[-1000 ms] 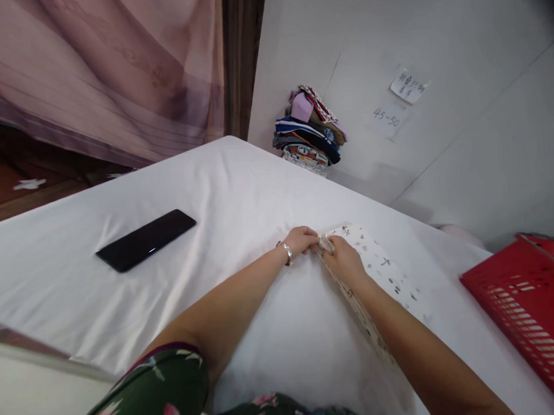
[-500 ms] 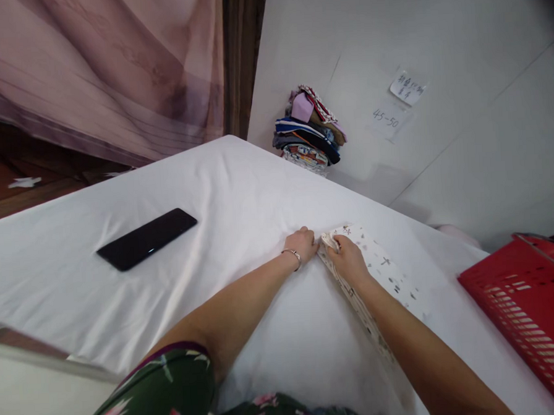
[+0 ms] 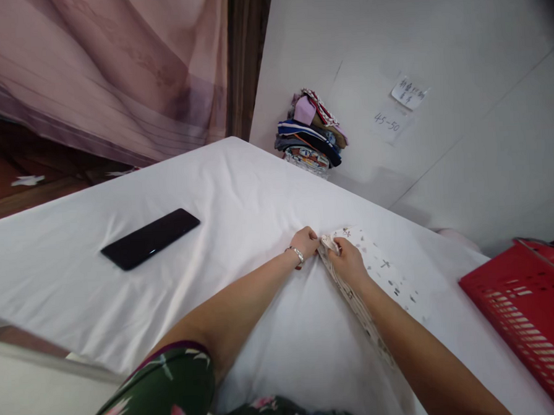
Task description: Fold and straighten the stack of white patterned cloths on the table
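Note:
A small white patterned garment [image 3: 386, 271] lies folded in a long strip on the white sheet [image 3: 239, 197]. My left hand [image 3: 305, 242], with a bracelet at the wrist, pinches the strip's far corner. Right beside it, my right hand [image 3: 348, 261] grips the same far end, fingers curled over the cloth. The two hands almost touch. My right forearm covers part of the strip's near edge.
A black phone [image 3: 150, 238] lies on the sheet to the left. A stack of folded clothes [image 3: 311, 133] stands at the far corner against the white wall. A red plastic basket [image 3: 533, 315] sits at the right edge. Paper notes [image 3: 408, 91] hang on the wall.
My hands stay at the strip's far end, working the corner slightly. My left wrist has turned a little. The view has shifted a touch.

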### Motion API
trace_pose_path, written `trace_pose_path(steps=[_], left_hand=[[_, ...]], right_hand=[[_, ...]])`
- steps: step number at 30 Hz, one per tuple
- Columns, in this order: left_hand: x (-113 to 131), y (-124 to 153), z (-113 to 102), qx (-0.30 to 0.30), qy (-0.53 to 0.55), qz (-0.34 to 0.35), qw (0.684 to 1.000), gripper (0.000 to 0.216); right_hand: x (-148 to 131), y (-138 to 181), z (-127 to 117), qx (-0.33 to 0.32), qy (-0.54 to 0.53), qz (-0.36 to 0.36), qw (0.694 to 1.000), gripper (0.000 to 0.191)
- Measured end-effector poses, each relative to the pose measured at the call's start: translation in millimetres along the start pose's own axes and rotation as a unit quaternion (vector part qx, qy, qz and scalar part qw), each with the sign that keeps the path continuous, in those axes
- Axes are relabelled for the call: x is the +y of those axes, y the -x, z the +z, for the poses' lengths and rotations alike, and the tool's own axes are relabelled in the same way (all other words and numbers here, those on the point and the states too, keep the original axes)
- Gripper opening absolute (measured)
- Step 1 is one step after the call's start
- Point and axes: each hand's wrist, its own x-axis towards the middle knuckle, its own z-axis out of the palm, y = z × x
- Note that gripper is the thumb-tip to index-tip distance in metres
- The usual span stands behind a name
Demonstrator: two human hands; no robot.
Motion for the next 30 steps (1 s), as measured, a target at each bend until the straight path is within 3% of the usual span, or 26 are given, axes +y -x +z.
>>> trace_pose_path(steps=[9, 17, 21, 25, 30], left_hand=[[-2, -2, -4, 0.054, -0.063, 0.052, 0.995, 0.025], [13, 6, -3, 0.019, 0.032, -0.021, 0.999, 0.032], [17, 9, -4, 0.034, 0.037, -0.03, 0.998, 0.032], [20, 8, -2, 0.011, 0.068, -0.033, 0.997, 0.036], [24, 10, -7, -0.011, 0.091, -0.008, 0.996, 0.037]], right_hand=[[-6, 3, -4, 0.013, 0.011, 0.021, 1.0, 0.022], [-17, 6, -4, -0.036, 0.086, -0.003, 0.996, 0.021], [-19, 8, -5, -0.052, 0.114, -0.008, 0.992, 0.028], [-13, 6, -4, -0.045, 0.118, 0.014, 0.992, 0.032], [0, -2, -5, -0.008, 0.063, 0.012, 0.998, 0.024]])
